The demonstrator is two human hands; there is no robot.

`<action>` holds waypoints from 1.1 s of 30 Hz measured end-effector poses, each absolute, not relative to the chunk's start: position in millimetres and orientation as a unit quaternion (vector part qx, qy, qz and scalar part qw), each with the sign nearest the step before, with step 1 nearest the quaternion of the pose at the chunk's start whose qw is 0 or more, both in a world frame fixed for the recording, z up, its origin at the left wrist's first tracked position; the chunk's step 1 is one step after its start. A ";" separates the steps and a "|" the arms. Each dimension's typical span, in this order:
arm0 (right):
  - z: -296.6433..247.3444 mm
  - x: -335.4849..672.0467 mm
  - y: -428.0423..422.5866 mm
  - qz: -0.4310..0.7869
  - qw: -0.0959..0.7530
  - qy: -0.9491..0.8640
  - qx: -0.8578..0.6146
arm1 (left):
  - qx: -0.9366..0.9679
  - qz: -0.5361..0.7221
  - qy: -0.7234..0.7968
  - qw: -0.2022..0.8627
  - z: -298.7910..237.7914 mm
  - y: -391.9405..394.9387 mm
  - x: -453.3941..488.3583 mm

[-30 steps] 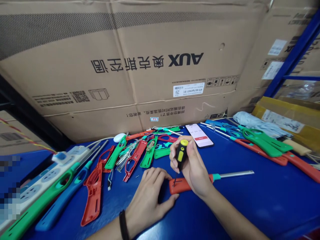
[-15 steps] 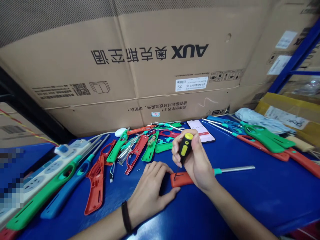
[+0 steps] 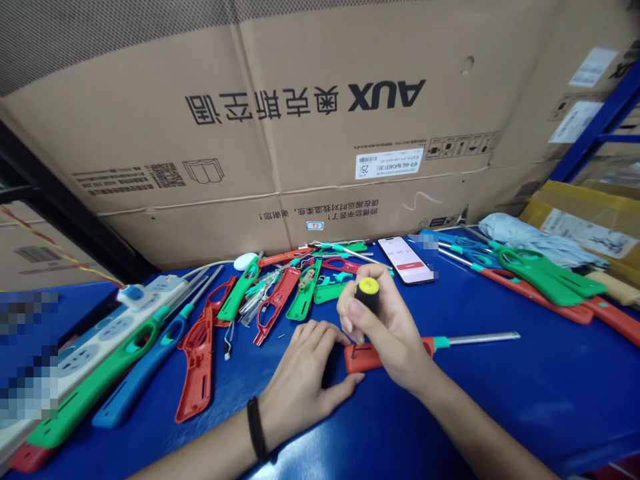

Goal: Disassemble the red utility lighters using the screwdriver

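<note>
A red gas lighter [image 3: 361, 360] with a teal collar and metal tube lies flat on the blue table, its tube pointing right. My left hand [image 3: 307, 373], with a black band on the wrist, rests on the table and braces the handle's left end between thumb and fingers. Wrapped in my right hand [image 3: 395, 333] is a screwdriver [image 3: 369, 291] with a black and yellow handle. Its shaft points down, and the tip is at the lighter handle near the slot. My right hand covers the middle of the lighter.
Red and green lighter shells [image 3: 197, 367] and loose metal parts lie at the left and back. Green and blue lighters [image 3: 135, 370] lean along a power strip [image 3: 113, 327]. A phone [image 3: 406, 260] lies behind; more lighters [image 3: 545, 280] are piled right. A cardboard box [image 3: 300, 153] forms the back wall.
My right hand has tipped the screwdriver so its yellow end cap now faces me more. The lighter and my left hand stay in place; the view has shifted slightly.
</note>
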State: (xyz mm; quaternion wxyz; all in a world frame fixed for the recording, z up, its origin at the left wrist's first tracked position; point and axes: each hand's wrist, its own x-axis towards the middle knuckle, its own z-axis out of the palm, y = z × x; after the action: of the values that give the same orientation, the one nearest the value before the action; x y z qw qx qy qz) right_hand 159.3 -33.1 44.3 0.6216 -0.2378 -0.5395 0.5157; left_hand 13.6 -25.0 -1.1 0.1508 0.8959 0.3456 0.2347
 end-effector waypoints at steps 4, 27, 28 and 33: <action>45.2 158.0 -39.3 0.513 0.582 -0.580 -0.251 | 0.898 0.229 0.350 0.135 -2.4 -24.7 13.0; 52.3 162.6 -40.7 0.471 0.616 -0.595 -0.212 | 0.899 0.237 0.341 0.136 -5.3 -23.1 12.1; 52.0 161.6 -41.4 0.469 0.626 -0.590 -0.199 | 0.899 0.241 0.337 0.139 -5.6 -23.0 12.0; 52.3 160.2 -45.8 0.492 0.610 -0.584 -0.211 | 0.901 0.243 0.335 0.132 -6.2 -23.0 11.4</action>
State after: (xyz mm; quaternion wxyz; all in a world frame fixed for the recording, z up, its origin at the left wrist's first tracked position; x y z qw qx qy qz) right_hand 160.2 -45.8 52.3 0.6100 -0.2106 -0.5845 0.4918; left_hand 11.4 -23.0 -6.2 0.1323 0.9008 0.3348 0.2429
